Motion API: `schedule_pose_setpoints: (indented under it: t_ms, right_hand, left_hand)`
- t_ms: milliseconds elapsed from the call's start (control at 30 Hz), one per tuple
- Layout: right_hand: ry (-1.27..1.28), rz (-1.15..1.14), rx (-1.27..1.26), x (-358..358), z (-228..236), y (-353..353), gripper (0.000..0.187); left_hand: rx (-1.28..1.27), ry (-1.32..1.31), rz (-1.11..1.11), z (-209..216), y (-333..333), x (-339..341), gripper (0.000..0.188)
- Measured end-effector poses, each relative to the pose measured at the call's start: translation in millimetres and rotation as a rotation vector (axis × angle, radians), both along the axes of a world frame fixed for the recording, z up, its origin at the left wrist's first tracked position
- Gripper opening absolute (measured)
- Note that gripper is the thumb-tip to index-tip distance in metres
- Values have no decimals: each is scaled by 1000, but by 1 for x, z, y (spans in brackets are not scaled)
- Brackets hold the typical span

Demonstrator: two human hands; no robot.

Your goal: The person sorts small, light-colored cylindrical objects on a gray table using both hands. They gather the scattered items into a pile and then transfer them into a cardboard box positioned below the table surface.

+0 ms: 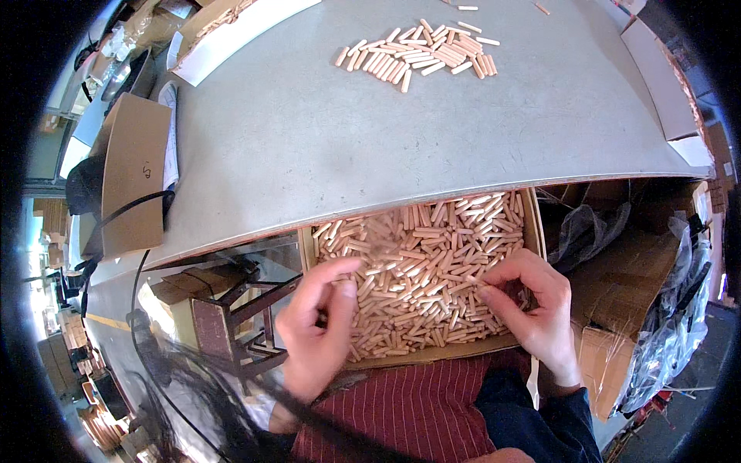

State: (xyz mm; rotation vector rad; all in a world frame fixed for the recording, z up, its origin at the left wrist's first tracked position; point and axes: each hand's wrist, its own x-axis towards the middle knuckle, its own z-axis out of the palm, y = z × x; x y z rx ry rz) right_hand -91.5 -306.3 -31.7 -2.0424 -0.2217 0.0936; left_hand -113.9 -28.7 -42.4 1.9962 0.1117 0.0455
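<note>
A cardboard box [307, 248] full of short wooden dowel pins [432, 289] sits under the table's front edge, close to my body. Over its left side is my left hand [320, 328], with fingers curled and the thumb drawn toward the index finger; whatever lies between them is hidden. At the box's right side, my right hand [536, 305] pinches a dowel pin between thumb and index finger, just above the pile. A blurred patch shows over the dowels at the far left of the box.
On the grey table [255, 147], a loose heap of dowels [421, 54] lies at the far middle. White-sided cartons [239, 35] stand at its edges, with a brown carton [135, 174] at left. Black cables [139, 270] hang there. Plastic-lined cardboard [617, 309] stands right of the box.
</note>
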Motion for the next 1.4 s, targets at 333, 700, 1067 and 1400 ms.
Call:
schedule_pose_setpoints:
  t_ms: [333,700,1067,1400]
  right_hand:
    - [196,62,426,-17,-9,-1,13]
    - [300,82,528,-26,-13,1,10]
    - [29,-30,155,-20,-7,-3,4]
    - [-405,129,-289,4,-11,14,14]
  left_hand:
    - [-170,118,-385,23,-44,7,26]
    - [-243,69,-430,22,-55,2,16]
    - [-120,-69,-147,9,-19,6,14]
    - [-155,21,102,-1,21,-1,14]
